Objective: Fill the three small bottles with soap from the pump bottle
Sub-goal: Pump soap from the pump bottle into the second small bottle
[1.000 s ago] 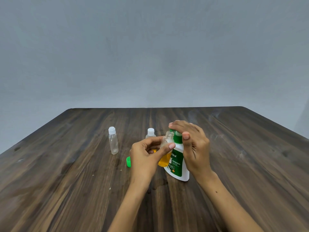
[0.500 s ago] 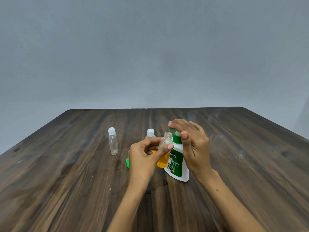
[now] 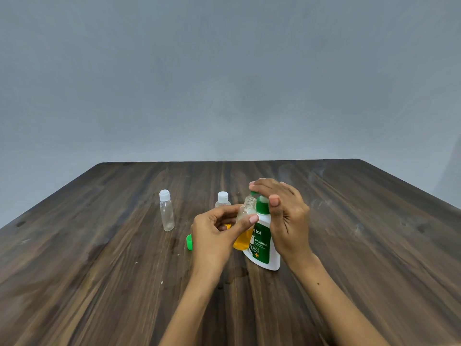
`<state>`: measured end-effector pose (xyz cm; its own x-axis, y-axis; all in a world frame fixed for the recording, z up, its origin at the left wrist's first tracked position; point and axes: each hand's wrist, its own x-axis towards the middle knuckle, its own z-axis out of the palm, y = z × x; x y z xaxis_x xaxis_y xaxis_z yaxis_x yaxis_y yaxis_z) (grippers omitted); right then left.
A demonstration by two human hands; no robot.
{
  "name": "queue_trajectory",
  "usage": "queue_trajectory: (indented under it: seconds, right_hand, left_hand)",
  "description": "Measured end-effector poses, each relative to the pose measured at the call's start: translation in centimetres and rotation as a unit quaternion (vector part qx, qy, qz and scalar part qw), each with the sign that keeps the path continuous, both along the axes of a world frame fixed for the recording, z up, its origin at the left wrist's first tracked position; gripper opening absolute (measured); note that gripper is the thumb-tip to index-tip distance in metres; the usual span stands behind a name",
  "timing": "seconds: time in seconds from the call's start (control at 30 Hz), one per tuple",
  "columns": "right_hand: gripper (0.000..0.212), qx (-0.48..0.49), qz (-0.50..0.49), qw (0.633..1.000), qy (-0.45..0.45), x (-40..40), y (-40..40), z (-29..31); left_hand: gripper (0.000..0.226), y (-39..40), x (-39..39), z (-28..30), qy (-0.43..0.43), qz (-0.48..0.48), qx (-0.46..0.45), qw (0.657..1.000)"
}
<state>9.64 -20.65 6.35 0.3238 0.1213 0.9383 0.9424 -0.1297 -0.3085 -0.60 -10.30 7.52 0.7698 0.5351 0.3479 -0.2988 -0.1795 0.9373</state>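
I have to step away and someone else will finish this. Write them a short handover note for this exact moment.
Left hand holds the open small bottle, partly filled with orange soap, at the pump's spout.
Right hand presses down on the pump bottle, which stands on the table.
Green cap lies left of the left hand.
Two capped bottles stand behind: the clear one looks empty; the other is mostly hidden.
Left: top up, cap, fill the rest.

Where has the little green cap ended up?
The green cap lies on the wooden table, just left of the left hand and in front of the empty capped bottle.
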Motion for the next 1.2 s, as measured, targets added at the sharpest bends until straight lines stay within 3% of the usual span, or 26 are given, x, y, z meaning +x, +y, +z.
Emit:
queue_trajectory:
  seconds: [1.2]
  right_hand:
    - [0.066, 0.01, 0.012, 1.0, 0.02, 0.0, 0.0, 0.3]
  left_hand:
    - [0.027, -0.1, -0.5, 0.0, 0.003, 0.002, 0.006, 1.0]
